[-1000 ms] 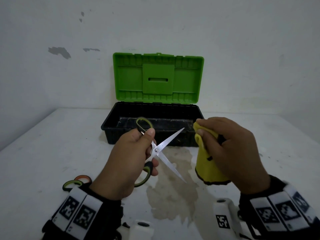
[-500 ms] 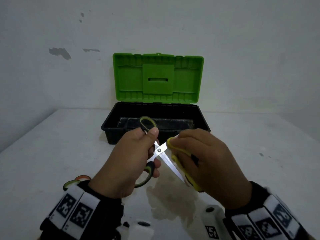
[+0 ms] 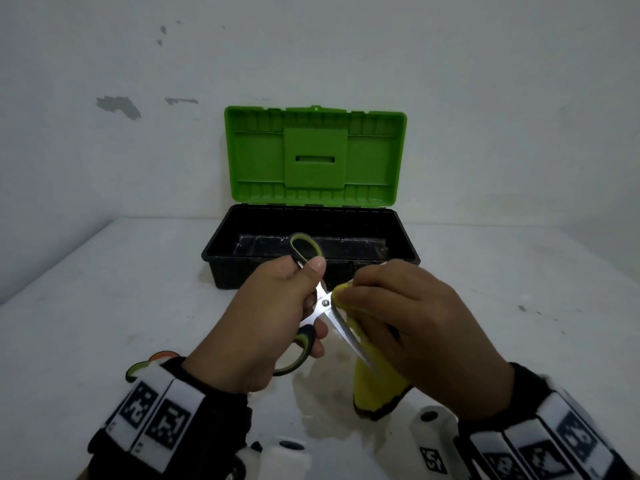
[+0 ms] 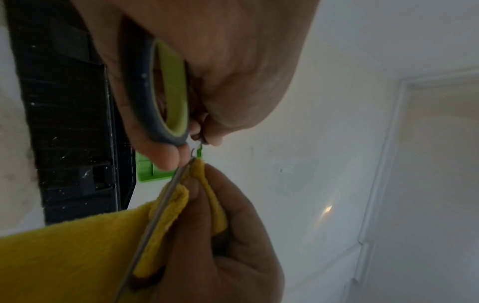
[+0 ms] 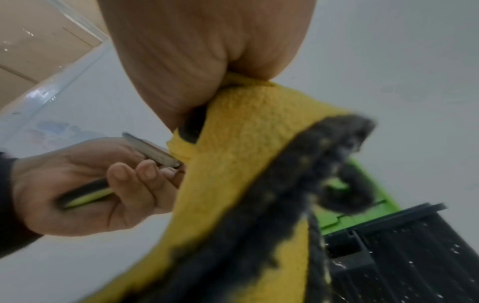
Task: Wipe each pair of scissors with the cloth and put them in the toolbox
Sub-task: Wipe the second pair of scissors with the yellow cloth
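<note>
Two bare hands meet over the near middle of the white table (image 3: 104, 306). Her or his left hand (image 3: 266, 327) is curled round the handles of the green-and-grey scissors (image 3: 320, 303), blades spread open, held up off the surface. The right hand (image 3: 408, 337) pinches the yellow cloth (image 3: 372, 389) around one blade right beside the pivot screw; the other blade runs bare toward the near side, along the cloth.

That spread is what worries me. If the left fingers squeeze the loops while the cloth hand slides along the steel, the blades could close on the cloth or on a fingertip. Pulling the cloth toward the point with the edge facing the fingers (image 4: 197, 205) could also cut through the fabric. The loose tail of cloth hanging down, with its dark border, might snag on the free tip.

Beyond the hands, on the far side, the toolbox (image 3: 221, 258) stands with its green lid (image 3: 315, 155) up, so the drop itself looks easy. Just left of the left wrist, other scissor handles (image 3: 138, 368) peek out on the table, apparently still waiting for their wipe.
</note>
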